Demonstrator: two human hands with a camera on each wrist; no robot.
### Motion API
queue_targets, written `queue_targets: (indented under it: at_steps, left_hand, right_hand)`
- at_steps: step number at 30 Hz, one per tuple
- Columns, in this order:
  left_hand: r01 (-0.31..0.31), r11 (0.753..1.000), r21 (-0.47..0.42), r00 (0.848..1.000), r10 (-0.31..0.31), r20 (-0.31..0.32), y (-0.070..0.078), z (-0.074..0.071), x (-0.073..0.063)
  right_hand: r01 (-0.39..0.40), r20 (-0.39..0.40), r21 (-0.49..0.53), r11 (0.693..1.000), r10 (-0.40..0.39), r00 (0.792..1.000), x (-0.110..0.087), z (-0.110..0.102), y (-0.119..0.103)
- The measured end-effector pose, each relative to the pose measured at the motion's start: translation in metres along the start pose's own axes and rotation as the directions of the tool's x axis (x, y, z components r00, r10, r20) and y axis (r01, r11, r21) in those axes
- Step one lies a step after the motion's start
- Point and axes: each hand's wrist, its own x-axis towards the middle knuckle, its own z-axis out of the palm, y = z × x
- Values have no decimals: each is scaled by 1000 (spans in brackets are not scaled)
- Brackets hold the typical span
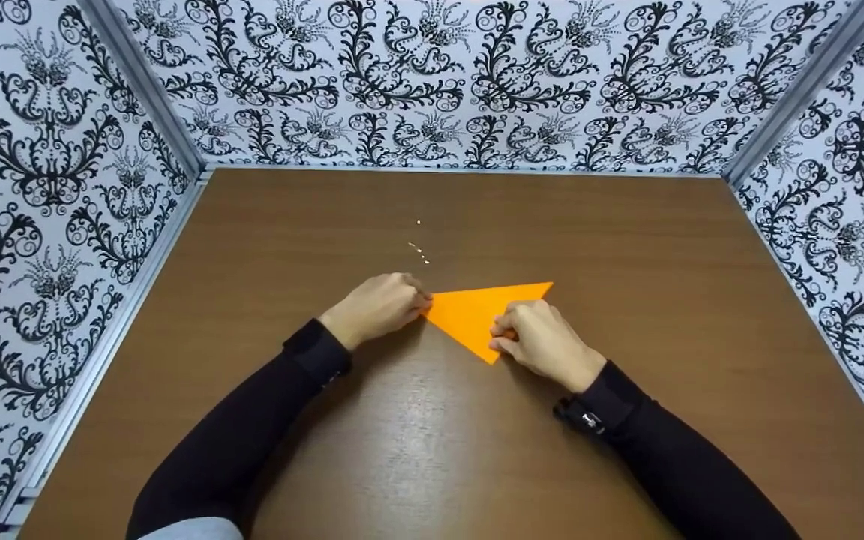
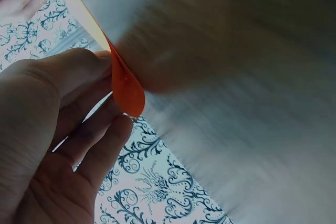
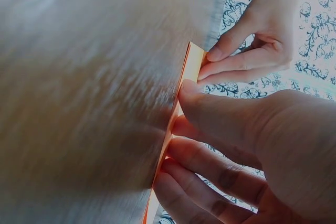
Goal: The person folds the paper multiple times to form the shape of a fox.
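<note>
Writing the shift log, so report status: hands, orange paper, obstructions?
Left hand pinches orange paper; right hand touches it. Paper triangular from above. No obstruction seen.

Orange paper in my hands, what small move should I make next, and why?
Probably press the rounded loop flat with your left hand: the orange paper bulges open there in the left wrist view, while your right hand holds it farther along.

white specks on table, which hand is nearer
Left. In the head view, the left hand is just below-left of the white specks; the right hand is farther, below-right.
</note>
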Motion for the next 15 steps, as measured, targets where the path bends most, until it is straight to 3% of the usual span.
queue_targets:
  at_steps: [5,15]
  left_hand:
    - [-9,999,33,1000,9,-4,-5,-4,-10]
    - [48,998,27,998,-47,-36,-12,-11,-35]
  right_hand:
    - [14,-22,8,1000,-13,1000,-1,0,0]
    - [25,-23,5,1000,-25,999,0,2,0]
